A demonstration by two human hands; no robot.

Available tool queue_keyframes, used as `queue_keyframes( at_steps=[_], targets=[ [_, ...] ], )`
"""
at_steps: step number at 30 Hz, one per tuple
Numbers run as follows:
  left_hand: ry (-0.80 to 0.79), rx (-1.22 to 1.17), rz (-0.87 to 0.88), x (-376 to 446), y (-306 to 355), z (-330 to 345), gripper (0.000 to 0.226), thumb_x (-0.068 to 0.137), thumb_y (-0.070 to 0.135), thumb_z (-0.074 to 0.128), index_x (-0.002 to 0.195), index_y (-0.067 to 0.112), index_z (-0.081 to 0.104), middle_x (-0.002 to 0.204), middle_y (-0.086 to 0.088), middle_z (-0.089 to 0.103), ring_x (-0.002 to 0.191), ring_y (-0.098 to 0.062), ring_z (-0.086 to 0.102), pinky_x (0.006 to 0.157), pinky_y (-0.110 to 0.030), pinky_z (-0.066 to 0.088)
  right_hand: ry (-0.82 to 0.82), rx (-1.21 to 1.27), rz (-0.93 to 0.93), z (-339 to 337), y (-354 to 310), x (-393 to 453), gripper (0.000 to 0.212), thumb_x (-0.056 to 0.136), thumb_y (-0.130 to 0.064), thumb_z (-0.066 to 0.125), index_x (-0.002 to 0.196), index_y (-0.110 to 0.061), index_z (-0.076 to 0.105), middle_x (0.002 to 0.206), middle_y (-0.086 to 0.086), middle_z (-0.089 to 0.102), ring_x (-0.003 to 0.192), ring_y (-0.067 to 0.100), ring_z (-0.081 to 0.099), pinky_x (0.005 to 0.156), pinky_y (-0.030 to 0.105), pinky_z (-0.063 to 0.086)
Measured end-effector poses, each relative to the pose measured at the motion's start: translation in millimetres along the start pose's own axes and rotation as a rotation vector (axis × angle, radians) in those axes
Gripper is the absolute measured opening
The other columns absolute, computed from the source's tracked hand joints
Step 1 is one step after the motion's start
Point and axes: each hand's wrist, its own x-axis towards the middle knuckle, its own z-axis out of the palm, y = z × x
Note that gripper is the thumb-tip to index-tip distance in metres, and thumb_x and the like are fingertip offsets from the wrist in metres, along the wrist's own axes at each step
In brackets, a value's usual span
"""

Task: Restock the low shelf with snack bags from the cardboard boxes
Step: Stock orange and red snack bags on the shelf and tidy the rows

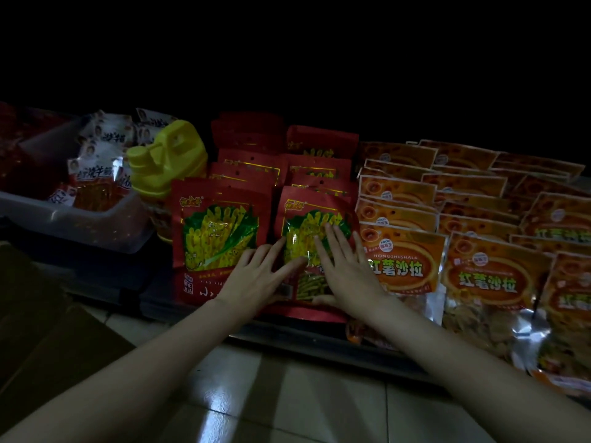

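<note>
Both hands lie flat, with straight and slightly spread fingers, on the front red snack bag (315, 238) of the right-hand red row; neither curls round it. The left hand (256, 276) presses the lower left part of the bag, fingertips on its glossy face, and the right hand (347, 266) covers its right side, with the thumb seemingly tucked under the bottom edge, though that is dim.

The bag leans upright at the front edge of the low shelf (307, 340), against more red bags stacked behind it. By its look it is light, soft and crinkly film, slick under the palms and easy to dent. It is better held by the stiff sealed top or bottom seam, or pinched at both side edges, than squeezed in the middle, where the sticks inside may snap.

To its left stands a matching red bag (219, 228), just beside it. To the right are rows of orange bags (406, 266), overlapping toward the shelf's right end. A yellow jug (166, 158) and a clear tub (80, 222) of packets sit toward the left end.
</note>
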Motion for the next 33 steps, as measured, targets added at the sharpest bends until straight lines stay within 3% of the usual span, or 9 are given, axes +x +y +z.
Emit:
queue_keyframes(
  at_steps=[6,12,14,17,22,27,29,31,33],
  targets=[
    [-0.026,0.032,-0.043,18,4,5,0.114,0.037,0.053,0.089,0.133,0.026,0.035,0.125,-0.02,0.059,0.1,-0.03,0.063,0.078,-0.039,0.052,0.021,-0.047,0.031,-3,4,18,0.112,0.081,-0.057,0.058,0.143,-0.012,-0.024,0.147,0.015,-0.033,0.132,0.036,-0.033,0.102,0.051,-0.025],
    [0.092,0.055,0.207,-8,-7,1,0.079,0.053,0.06,0.078,0.114,0.02,0.047,0.103,-0.007,0.065,0.1,-0.027,0.056,0.088,-0.042,0.034,-0.1,-0.058,-0.091,10,-2,-6,0.105,0.082,-0.066,0.047,0.144,-0.022,-0.024,0.151,0.014,-0.027,0.14,0.044,-0.015,0.1,0.054,-0.024],
    [0.117,0.032,0.239,-17,-11,0,0.071,0.06,0.057,0.076,0.114,0.02,0.048,0.106,-0.005,0.065,0.104,-0.025,0.049,0.09,-0.041,0.033,-0.089,-0.006,-0.108,11,-4,-11,0.098,0.082,-0.066,0.046,0.148,-0.026,-0.015,0.156,0.012,-0.018,0.143,0.04,-0.008,0.103,0.053,-0.021],
    [0.116,0.017,0.156,-12,-18,-4,0.079,0.06,0.057,0.075,0.122,0.018,0.046,0.125,-0.012,0.058,0.117,-0.028,0.04,0.099,-0.045,0.027,0.042,0.116,-0.105,-5,4,-3,0.087,0.084,-0.062,0.048,0.151,-0.023,0.007,0.158,0.01,-0.001,0.145,0.031,0.001,0.109,0.046,-0.014],
    [0.063,0.009,-0.003,17,-30,-17,0.083,0.078,0.064,0.05,0.143,0.018,0.028,0.152,-0.015,0.02,0.142,-0.026,0.016,0.111,-0.053,0.014,0.128,0.21,0.102,-26,34,39,0.093,0.085,-0.06,0.05,0.151,-0.019,-0.001,0.156,0.015,-0.015,0.144,0.031,-0.014,0.114,0.043,-0.01],
    [-0.051,0.026,-0.038,36,-33,-10,0.081,0.081,0.065,0.024,0.146,0.017,0.022,0.154,-0.016,0.022,0.144,-0.028,0.01,0.11,-0.057,0.014,0.016,0.276,0.151,-33,53,84,0.086,0.088,-0.062,0.039,0.15,-0.017,0.0,0.158,0.012,-0.005,0.145,0.028,-0.009,0.114,0.049,-0.008],
    [-0.092,0.062,-0.058,41,-29,-5,0.087,0.079,0.07,0.013,0.148,0.016,0.01,0.154,-0.018,0.021,0.145,-0.033,0.002,0.111,-0.059,0.007,0.001,0.298,0.162,-37,62,94,0.077,0.091,-0.059,0.037,0.15,-0.017,0.009,0.158,0.008,0.008,0.145,0.026,0.001,0.114,0.054,-0.005],
    [-0.12,0.077,-0.057,44,-20,1,0.095,0.073,0.076,-0.001,0.147,0.018,-0.015,0.155,-0.022,0.0,0.14,-0.038,-0.02,0.11,-0.059,-0.009,0.026,0.323,0.163,-43,70,101,0.063,0.096,-0.048,0.038,0.147,-0.016,0.021,0.153,0.006,0.026,0.143,0.024,0.017,0.114,0.054,-0.002],
    [-0.138,0.031,-0.029,42,-6,3,0.103,0.071,0.083,0.001,0.147,0.016,-0.015,0.153,-0.025,-0.001,0.14,-0.042,-0.014,0.11,-0.059,-0.008,0.048,0.367,0.138,-50,75,108,0.047,0.097,-0.034,0.044,0.14,-0.014,0.037,0.143,0.007,0.042,0.136,0.024,0.032,0.114,0.05,0.008]
  ],
)
